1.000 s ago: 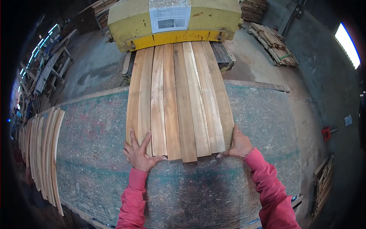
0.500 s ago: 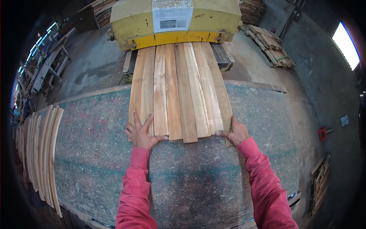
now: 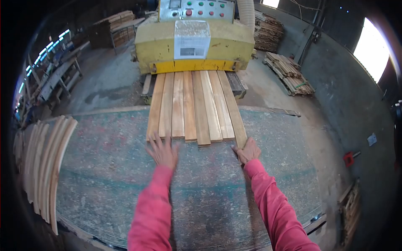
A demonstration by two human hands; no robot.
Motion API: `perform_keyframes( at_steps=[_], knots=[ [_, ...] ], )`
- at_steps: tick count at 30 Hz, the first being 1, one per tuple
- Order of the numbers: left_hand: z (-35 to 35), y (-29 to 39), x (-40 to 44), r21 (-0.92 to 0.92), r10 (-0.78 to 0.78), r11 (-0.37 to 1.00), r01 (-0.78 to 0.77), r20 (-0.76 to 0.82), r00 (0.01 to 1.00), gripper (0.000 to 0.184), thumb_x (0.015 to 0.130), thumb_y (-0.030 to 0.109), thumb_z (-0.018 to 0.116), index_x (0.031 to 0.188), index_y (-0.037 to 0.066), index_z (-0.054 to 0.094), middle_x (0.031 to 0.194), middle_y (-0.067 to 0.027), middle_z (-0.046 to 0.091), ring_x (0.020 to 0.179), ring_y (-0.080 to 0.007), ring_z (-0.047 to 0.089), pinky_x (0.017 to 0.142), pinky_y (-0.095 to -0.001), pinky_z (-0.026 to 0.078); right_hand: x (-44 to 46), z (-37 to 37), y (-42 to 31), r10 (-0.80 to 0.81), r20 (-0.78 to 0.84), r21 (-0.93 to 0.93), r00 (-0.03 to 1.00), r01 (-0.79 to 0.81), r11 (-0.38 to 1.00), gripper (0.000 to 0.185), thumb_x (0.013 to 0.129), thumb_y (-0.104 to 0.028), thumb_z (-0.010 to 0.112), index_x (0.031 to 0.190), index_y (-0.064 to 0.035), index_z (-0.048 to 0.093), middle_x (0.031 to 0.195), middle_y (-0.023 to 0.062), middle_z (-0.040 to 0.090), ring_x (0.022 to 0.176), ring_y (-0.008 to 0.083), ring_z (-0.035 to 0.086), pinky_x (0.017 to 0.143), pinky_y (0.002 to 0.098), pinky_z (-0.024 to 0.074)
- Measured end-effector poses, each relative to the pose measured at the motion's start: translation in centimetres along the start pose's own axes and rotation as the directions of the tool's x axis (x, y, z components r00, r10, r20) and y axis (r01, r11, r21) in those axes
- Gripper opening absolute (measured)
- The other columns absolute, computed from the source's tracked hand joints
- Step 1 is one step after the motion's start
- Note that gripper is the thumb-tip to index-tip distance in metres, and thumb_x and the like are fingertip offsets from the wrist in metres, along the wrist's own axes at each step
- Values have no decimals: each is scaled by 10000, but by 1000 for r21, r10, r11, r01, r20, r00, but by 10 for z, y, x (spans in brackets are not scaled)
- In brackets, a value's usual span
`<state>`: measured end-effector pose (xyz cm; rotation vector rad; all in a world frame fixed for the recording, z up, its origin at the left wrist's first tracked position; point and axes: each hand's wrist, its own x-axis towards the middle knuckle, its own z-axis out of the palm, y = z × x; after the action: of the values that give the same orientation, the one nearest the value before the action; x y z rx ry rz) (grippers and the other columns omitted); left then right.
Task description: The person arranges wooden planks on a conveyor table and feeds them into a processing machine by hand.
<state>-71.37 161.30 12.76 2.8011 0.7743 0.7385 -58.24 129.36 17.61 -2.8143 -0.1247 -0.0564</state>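
Note:
Several wooden boards (image 3: 178,106) lie side by side, their far ends under the yellow machine (image 3: 157,39). At their near ends, my left hand (image 3: 163,154) has its fingers spread, slightly blurred, with the fingertips at the ends of the left boards; whether they touch is unclear. My right hand (image 3: 248,152) is closed around the near end of the rightmost board (image 3: 233,113), thumb on its left side and fingers on its right. That board reaches a little nearer to me than the others. A worn, speckled table (image 3: 201,192) lies beneath both hands.
Curved wooden strips (image 3: 46,163) lie along the table's left edge. A control panel (image 3: 197,10) with several buttons tops the machine, beside a ribbed hose (image 3: 246,14). Stacked wood (image 3: 289,73) stands on the floor at the right, near a wall (image 3: 335,75).
The boards have gone farther under the machine, so less of their length shows. My left hand has come off the left edge of the boards. The view has tilted up.

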Motion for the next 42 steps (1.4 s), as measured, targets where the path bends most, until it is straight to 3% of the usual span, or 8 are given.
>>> perform_keyframes(
  at_steps=[6,11,18,23,27,33,38,42],
  knots=[
    [-124,5,-207,-289,-79,954,80,14,997,458,942,304,684,1378,170,641,1564,-273,393,1416,-497,350,1138,-635,249,-1,-6,-3,39,20,5,999,-39,999,731,786,-550,777,1224,-2,570,1180,248,651,1062,402,670,932,489,531],
    [-234,-5,-322,-194,-207,962,193,-56,977,395,944,157,661,1332,84,655,1504,-265,468,1351,-451,445,1114,-533,339,-19,-2,13,-26,-34,59,999,28,998,692,758,-537,765,1142,18,614,1133,253,660,1055,420,662,920,501,526],
    [-344,19,-433,-146,-320,943,300,-144,936,324,1007,191,633,1280,24,686,1310,-277,624,1261,-446,552,1034,-525,443,-274,-105,154,51,244,-18,968,-48,999,906,705,-667,794,1264,6,559,1187,239,609,1071,423,637,910,512,519],
    [-341,46,-457,-478,-571,699,532,75,818,354,942,49,632,1294,56,670,1456,-216,530,1267,-341,562,1019,-424,467,-327,-143,213,106,-105,11,989,-106,994,1099,609,-793,785,1307,20,543,1215,219,561,1126,408,563,965,537,419],
    [-341,87,-423,-550,-209,811,199,44,977,304,900,40,682,1200,60,730,1377,-220,585,1140,-363,618,923,-405,505,-281,-101,187,-21,-152,2,988,21,1000,1086,622,-755,802,1328,24,533,1228,224,542,1152,406,536,959,547,413],
    [-359,83,-437,-494,177,858,-140,27,984,280,872,120,744,1151,120,765,1388,-163,591,1101,-330,616,966,-414,460,-296,-59,190,-143,-96,102,985,152,983,790,638,-491,921,1137,22,587,1168,201,539,1147,396,528,958,484,464],
    [-371,-18,-492,-67,114,991,-113,10,993,690,854,520,739,1436,177,602,1526,-192,474,1380,-447,415,1108,-612,304,-423,-109,166,-357,167,91,919,346,934,747,622,-464,928,1087,23,604,1103,203,549,1082,409,564,917,493,493],
    [-416,-97,-517,108,-16,994,1,134,991,979,785,648,731,1570,159,410,1625,-224,317,1493,-468,263,1175,-670,190,-496,-142,113,-627,382,169,679,616,770,767,641,-456,906,1181,2,608,1141,192,558,1095,401,578,914,487,493]
  ],
)
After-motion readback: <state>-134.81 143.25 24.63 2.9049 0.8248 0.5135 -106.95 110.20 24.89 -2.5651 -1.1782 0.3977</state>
